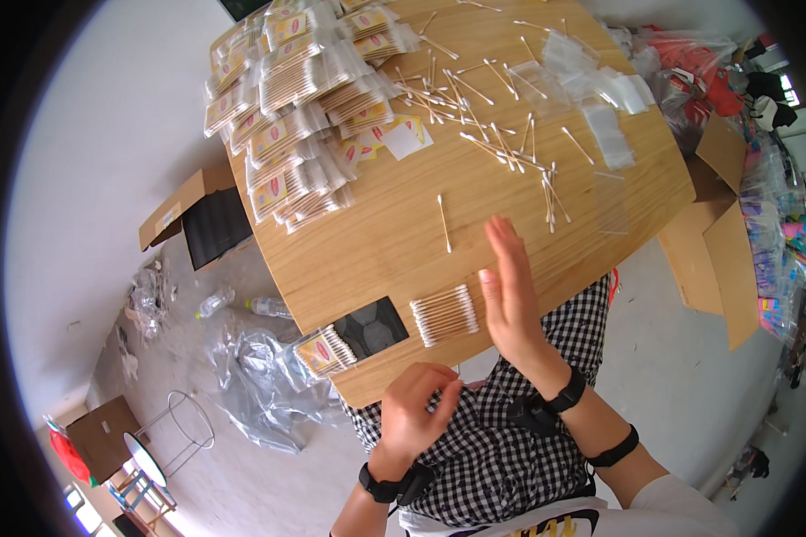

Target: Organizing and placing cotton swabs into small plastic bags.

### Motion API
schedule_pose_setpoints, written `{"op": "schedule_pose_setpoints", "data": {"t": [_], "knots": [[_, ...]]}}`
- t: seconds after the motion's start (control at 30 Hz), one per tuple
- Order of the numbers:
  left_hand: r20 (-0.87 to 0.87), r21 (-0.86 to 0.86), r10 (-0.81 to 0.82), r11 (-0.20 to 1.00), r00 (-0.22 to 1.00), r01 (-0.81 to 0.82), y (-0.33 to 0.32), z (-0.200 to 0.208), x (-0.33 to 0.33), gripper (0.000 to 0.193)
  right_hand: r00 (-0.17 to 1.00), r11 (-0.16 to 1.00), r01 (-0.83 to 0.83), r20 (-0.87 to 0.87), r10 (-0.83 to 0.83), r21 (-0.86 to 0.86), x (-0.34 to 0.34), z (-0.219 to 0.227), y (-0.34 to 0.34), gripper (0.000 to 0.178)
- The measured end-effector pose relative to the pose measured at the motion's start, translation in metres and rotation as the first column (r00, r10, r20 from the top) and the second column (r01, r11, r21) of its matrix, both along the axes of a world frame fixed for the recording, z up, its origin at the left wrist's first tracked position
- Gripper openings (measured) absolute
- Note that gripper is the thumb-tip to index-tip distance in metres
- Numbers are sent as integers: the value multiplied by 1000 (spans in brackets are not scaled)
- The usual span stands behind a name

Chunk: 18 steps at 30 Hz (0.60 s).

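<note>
A row of wooden-stick cotton swabs (pixel 445 316) lies side by side near the table's front edge. My right hand (pixel 516 300) is just right of that row, open, its fingers stretched out and pressing on nothing I can see. Nearer to me, below the row, my left hand (pixel 418 407) hovers at the table edge with fingers loosely bent and thumb apart; nothing shows in it. Left of the row sits a black square device (pixel 372 328), beside a filled clear packet of cotton swabs (pixel 326 352) with a yellow card. One single swab (pixel 444 224) lies farther off.
Stacked swab packets (pixel 282 134) cover the table's far left, with loose cards (pixel 407 139) beside them. Scattered swabs (pixel 510 148) and clear plastic sleeves (pixel 607 134) lie at the far right. Cardboard boxes (pixel 712 255) flank the wooden table (pixel 358 255); plastic sheeting (pixel 264 385) lies on the floor.
</note>
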<state>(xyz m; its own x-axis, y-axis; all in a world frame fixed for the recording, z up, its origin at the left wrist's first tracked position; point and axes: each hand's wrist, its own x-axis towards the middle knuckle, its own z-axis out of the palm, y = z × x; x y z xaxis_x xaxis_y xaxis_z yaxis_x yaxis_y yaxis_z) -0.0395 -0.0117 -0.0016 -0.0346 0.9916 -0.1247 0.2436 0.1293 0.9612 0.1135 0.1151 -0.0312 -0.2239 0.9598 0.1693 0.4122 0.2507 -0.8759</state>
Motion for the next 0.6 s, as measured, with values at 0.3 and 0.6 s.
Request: {"op": "schedule_pose_setpoints", "data": {"t": [0.3,0.6], "knots": [[-382,81,-47,993,923,84,-11,-1,10,17,866,980,-135,497,45,148,-41,-7,0,57],[-413,133,-62,983,909,127,-11,-10,14,21,911,983,13,404,-88,184,6,-3,22,50]]}}
